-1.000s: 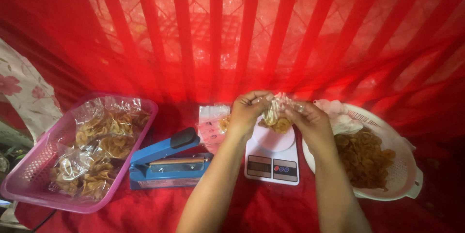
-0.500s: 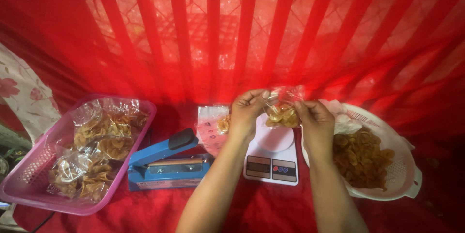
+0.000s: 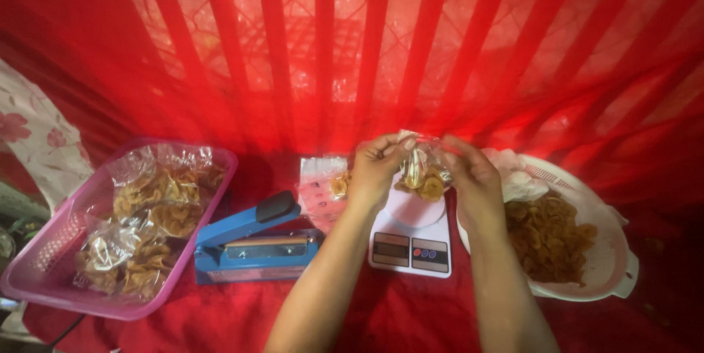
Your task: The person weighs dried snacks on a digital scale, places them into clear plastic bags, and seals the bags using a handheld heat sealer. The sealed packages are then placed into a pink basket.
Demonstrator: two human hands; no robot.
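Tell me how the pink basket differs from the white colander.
The pink basket is rectangular and holds chips sealed in clear bags; the white colander is round and holds loose chips. The basket lies far left, the colander far right by the right hand. Both are perforated plastic.

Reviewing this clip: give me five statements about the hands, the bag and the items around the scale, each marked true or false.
1. Both hands hold the small clear plastic bag of chips above the white digital kitchen scale. True; left hand, right hand.
2. The blue impulse heat sealer lies to the right of the scale. False; it lies to its left.
3. The pink plastic basket holds filled clear bags of chips. True.
4. The white round plastic colander is empty. False; it holds loose chips.
5. The bag rests on the scale's platform. False; it is held up, off the platform.
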